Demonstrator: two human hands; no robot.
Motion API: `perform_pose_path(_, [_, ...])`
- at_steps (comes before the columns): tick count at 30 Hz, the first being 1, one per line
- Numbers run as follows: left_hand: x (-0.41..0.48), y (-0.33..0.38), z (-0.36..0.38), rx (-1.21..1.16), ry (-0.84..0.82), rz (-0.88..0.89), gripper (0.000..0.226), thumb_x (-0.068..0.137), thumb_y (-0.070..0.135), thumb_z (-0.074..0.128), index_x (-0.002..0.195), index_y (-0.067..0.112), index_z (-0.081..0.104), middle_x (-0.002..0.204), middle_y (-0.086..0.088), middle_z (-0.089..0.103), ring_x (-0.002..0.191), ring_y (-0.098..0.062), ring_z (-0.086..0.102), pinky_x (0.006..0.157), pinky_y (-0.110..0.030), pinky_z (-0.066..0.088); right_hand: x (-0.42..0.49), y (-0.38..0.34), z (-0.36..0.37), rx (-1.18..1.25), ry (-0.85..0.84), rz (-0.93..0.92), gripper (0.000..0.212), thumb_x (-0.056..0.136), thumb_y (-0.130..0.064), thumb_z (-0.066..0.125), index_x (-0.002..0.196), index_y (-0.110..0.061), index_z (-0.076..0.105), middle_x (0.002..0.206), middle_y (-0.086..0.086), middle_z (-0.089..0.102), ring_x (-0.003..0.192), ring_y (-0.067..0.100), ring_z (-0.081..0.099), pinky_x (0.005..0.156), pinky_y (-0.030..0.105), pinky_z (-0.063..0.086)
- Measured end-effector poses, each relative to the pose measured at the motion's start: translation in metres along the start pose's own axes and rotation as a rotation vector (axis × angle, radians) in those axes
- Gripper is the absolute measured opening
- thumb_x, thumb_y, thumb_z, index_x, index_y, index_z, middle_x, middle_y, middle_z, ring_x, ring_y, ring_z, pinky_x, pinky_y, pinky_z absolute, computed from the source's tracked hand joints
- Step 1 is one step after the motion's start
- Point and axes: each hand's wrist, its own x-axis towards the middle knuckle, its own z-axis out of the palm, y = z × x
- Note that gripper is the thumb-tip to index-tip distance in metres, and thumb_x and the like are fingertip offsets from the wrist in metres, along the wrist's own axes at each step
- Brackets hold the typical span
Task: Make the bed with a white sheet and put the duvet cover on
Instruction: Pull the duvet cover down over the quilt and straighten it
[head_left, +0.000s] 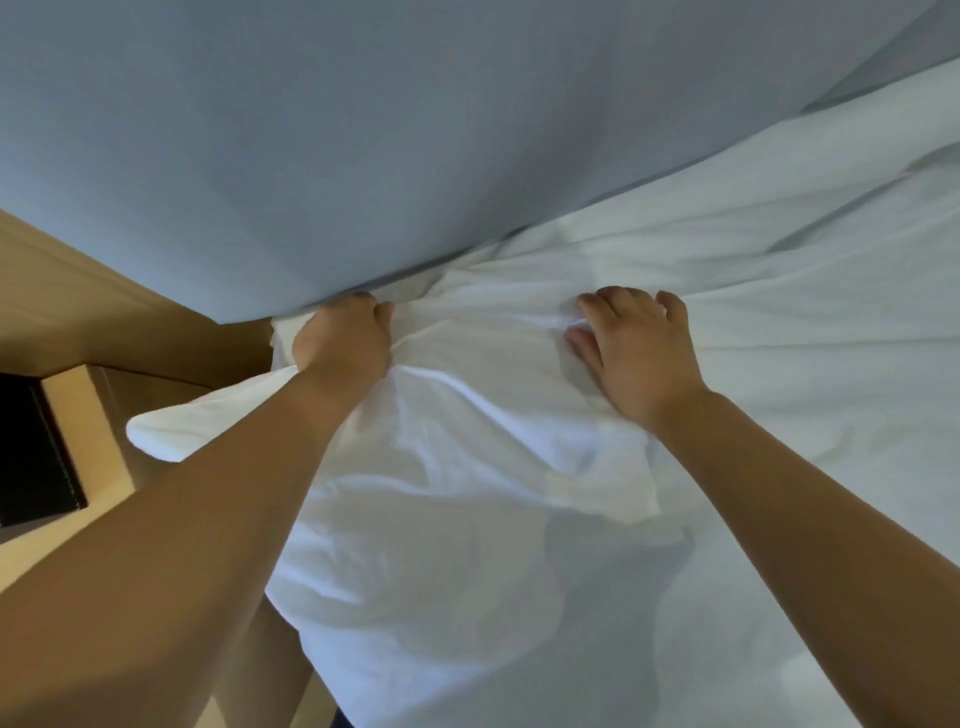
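Note:
A white sheet (701, 322) lies rumpled over the bed and fills the right and lower part of the head view. Its far edge runs along the grey-blue padded headboard (363, 130). My left hand (343, 338) is at the bed's corner, fingers curled into the sheet where it meets the headboard. My right hand (631, 348) lies on the sheet a little to the right, fingers bent and pressing into a fold. A loose flap of sheet (171, 431) hangs off the corner below my left forearm.
A tan wooden panel (104, 312) stands left of the bed. Below it is a wooden bedside unit (88, 415) with a dark opening (31, 452). The headboard closes off the far side.

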Motion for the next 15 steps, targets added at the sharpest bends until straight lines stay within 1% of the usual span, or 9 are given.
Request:
perform_pose_path(2, [-0.004,0.008,0.0,0.11,-0.001,0.028,0.038,0.103,0.031,0.029,0.118,0.005,0.053,0.12,-0.019,0.057,0.112,-0.037,0.053,0.077,-0.038,0.039,0.01,0.002,0.001,-0.031,-0.022,0.023,0.034,0.101,-0.03,0.032,0.114,-0.011,0.056,0.114,0.007,0.058,0.109,0.027,0.051,0.1,0.04,0.022])
perform_pose_path(5, [-0.028,0.021,-0.002,0.207,0.123,0.241,0.034,0.098,0.027,0.039,0.122,0.004,0.048,0.121,-0.019,0.051,0.11,-0.037,0.05,0.082,-0.044,0.042,0.023,0.011,0.0,-0.043,-0.069,0.032,0.03,0.1,-0.026,0.034,0.099,-0.006,0.057,0.099,0.013,0.061,0.092,0.035,0.056,0.077,0.035,0.03])
perform_pose_path(6, [-0.038,0.023,-0.004,0.185,0.191,0.363,0.033,0.094,0.025,0.042,0.117,0.003,0.053,0.113,-0.02,0.055,0.102,-0.037,0.054,0.079,-0.044,0.044,0.025,0.014,0.0,0.022,-0.096,0.024,0.03,0.099,-0.029,0.037,0.098,-0.006,0.056,0.098,0.013,0.061,0.091,0.035,0.057,0.074,0.035,0.031])
perform_pose_path(8, [-0.053,0.021,-0.006,0.145,0.321,0.568,0.036,0.09,0.028,0.039,0.099,0.003,0.063,0.093,-0.018,0.06,0.083,-0.036,0.058,0.069,-0.041,0.046,0.028,0.019,-0.002,0.264,-0.204,0.043,0.036,0.094,-0.043,0.047,0.107,-0.012,0.057,0.107,0.006,0.063,0.099,0.029,0.058,0.082,0.034,0.037])
perform_pose_path(9, [-0.057,0.019,-0.006,0.147,0.268,0.593,0.044,0.091,0.036,0.035,0.098,0.004,0.064,0.091,-0.016,0.061,0.081,-0.035,0.059,0.068,-0.041,0.046,0.028,0.023,-0.005,0.342,-0.295,0.07,0.046,0.088,-0.052,0.051,0.116,-0.017,0.056,0.116,0.0,0.062,0.107,0.025,0.056,0.09,0.032,0.037])
perform_pose_path(10, [-0.06,0.018,-0.007,0.145,0.143,0.541,0.055,0.09,0.049,0.03,0.104,0.007,0.063,0.097,-0.015,0.061,0.087,-0.035,0.058,0.073,-0.04,0.046,0.028,0.027,-0.008,0.318,-0.391,0.061,0.058,0.08,-0.061,0.052,0.124,-0.022,0.054,0.125,-0.004,0.058,0.115,0.021,0.053,0.096,0.032,0.033])
perform_pose_path(12, [-0.059,0.014,-0.008,0.188,-0.149,0.329,0.082,0.079,0.071,0.017,0.125,0.013,0.052,0.12,-0.01,0.053,0.109,-0.031,0.051,0.089,-0.041,0.041,0.03,0.036,-0.011,0.127,-0.512,0.008,0.076,0.067,-0.072,0.046,0.129,-0.028,0.05,0.132,-0.006,0.053,0.124,0.019,0.047,0.104,0.041,0.022])
perform_pose_path(13, [-0.057,0.011,-0.007,0.192,-0.225,0.273,0.094,0.071,0.078,0.012,0.13,0.015,0.047,0.127,-0.009,0.049,0.115,-0.029,0.047,0.094,-0.041,0.038,0.03,0.04,-0.012,0.057,-0.528,0.003,0.078,0.066,-0.073,0.044,0.129,-0.027,0.05,0.131,-0.004,0.053,0.124,0.02,0.046,0.106,0.046,0.017])
perform_pose_path(15, [-0.057,0.014,-0.008,0.152,-0.299,0.261,0.108,0.058,0.086,0.004,0.129,0.016,0.047,0.124,-0.008,0.052,0.113,-0.028,0.049,0.092,-0.039,0.038,0.029,0.041,-0.01,-0.001,-0.483,-0.008,0.073,0.071,-0.073,0.043,0.123,-0.023,0.053,0.122,0.0,0.057,0.118,0.022,0.051,0.108,0.049,0.014])
